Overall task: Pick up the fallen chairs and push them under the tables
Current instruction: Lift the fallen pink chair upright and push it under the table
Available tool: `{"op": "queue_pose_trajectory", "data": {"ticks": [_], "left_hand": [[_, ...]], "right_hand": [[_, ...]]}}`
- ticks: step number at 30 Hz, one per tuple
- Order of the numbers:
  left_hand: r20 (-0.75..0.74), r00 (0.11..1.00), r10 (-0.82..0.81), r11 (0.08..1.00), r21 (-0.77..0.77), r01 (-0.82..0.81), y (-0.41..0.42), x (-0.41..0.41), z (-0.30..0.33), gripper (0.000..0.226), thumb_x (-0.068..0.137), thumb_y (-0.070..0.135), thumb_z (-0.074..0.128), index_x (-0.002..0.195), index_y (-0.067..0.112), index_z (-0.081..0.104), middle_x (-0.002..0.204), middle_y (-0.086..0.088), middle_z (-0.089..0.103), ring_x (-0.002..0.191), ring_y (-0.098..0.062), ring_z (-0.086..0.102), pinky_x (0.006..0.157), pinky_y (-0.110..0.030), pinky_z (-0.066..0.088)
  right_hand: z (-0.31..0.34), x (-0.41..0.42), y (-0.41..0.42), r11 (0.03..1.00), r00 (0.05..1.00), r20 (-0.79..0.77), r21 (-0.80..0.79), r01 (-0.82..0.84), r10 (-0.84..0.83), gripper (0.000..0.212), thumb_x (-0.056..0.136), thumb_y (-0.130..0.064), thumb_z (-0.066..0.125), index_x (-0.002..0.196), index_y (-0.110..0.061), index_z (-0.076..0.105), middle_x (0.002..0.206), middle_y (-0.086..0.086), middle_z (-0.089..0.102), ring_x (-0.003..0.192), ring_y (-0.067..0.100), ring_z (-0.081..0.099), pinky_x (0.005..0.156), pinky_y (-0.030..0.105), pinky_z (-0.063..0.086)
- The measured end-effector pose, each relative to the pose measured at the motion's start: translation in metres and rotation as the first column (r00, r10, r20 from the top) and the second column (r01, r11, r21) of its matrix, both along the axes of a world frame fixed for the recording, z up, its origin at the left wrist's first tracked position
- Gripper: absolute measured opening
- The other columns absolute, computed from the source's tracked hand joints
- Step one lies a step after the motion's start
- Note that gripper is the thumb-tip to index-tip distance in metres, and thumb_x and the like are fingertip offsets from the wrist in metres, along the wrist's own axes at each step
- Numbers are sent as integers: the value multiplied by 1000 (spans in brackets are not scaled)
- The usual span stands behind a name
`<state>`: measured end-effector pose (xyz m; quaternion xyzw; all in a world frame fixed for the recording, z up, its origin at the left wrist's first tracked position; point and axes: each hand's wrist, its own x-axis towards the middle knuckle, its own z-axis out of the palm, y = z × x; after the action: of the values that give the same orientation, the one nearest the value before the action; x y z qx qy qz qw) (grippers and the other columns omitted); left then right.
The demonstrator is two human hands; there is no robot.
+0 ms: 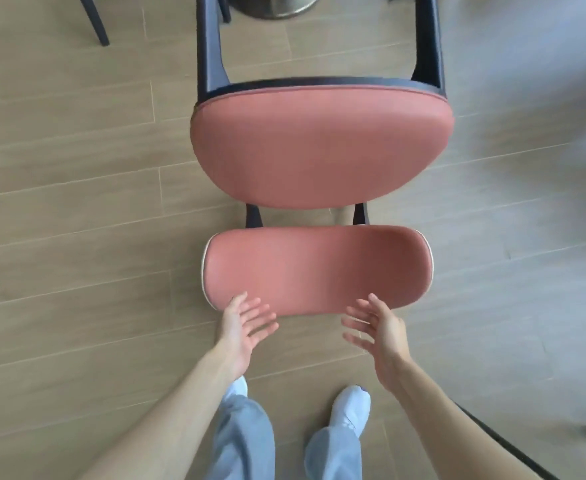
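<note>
I saw the pink chair (321, 143) standing upright. My left hand (241, 329) and right hand (376, 332) hovered at its backrest (316, 268), fingers spread, gripping nothing.

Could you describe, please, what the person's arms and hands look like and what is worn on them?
Both forearms are bare, with no sleeves in view. The left hand and the right hand wear no gloves, and no rings, watch or bracelets are visible. Lower down, the person wears loose light blue trousers and pale blue shoe covers.

Smooth matt pink leather-look chair (321, 147) upholstery, matt wood-look floor (77, 202), dull metal table base (277, 5)
</note>
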<state>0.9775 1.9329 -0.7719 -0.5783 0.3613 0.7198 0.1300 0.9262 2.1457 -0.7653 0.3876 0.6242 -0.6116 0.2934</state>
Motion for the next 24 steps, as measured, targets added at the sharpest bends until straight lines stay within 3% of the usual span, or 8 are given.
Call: {"op": "queue_pose_trajectory", "data": {"ticks": [2,5,10,15,19,22,24], "left_hand": [[50,989,-142,990,-5,142,5,-3,-55,41,102,34,46,117,-3,58,115,-24,62,83,-30,64,81,-47,53],[95,970,-223,974,-10,225,14,-3,-126,49,103,40,45,120,-3,58,115,-23,63,89,-32,64,83,-46,54],[129,971,-200,980,24,199,29,20,-233,48,101,41,50,122,-2,56,116,-22,64,97,-35,66,84,-45,57],[169,970,-178,984,48,172,42,54,-315,45,97,28,57,132,-1,48,122,-23,62,96,-35,67,83,-47,58],[181,974,-139,989,79,126,47,72,-363,38,96,21,59,128,4,47,122,-22,60,94,-34,67,79,-47,58],[179,980,-91,994,75,78,48,79,-386,24,93,19,61,115,11,54,123,-20,62,98,-34,69,82,-48,58],[149,987,-54,997,60,46,45,75,-395,30,91,17,63,120,13,55,124,-18,61,100,-34,69,82,-48,58]], "right_hand": [[-54,-1,-1,997,998,-3,43,-56,56,29,100,-30,51,108,-5,63,106,19,70,89,31,67,81,48,56],[-127,8,-6,988,990,16,61,-139,138,23,100,-29,49,98,-10,63,106,19,69,91,31,67,85,50,55],[-235,38,0,990,989,84,64,-128,122,22,99,-27,51,93,-9,62,103,17,68,91,32,67,88,49,54],[-327,69,14,994,985,159,74,-82,69,24,96,-23,56,111,-5,62,107,15,70,95,31,71,85,42,57],[-377,78,19,997,982,190,68,-28,15,14,94,-19,58,102,-8,63,106,14,71,97,31,71,84,39,58],[-401,78,24,998,980,198,62,24,-36,26,94,-16,58,117,-4,61,114,16,68,100,32,70,87,40,58],[-410,69,24,995,976,191,32,98,-103,38,94,-14,58,131,-3,53,119,16,65,103,33,69,91,43,56]]}}
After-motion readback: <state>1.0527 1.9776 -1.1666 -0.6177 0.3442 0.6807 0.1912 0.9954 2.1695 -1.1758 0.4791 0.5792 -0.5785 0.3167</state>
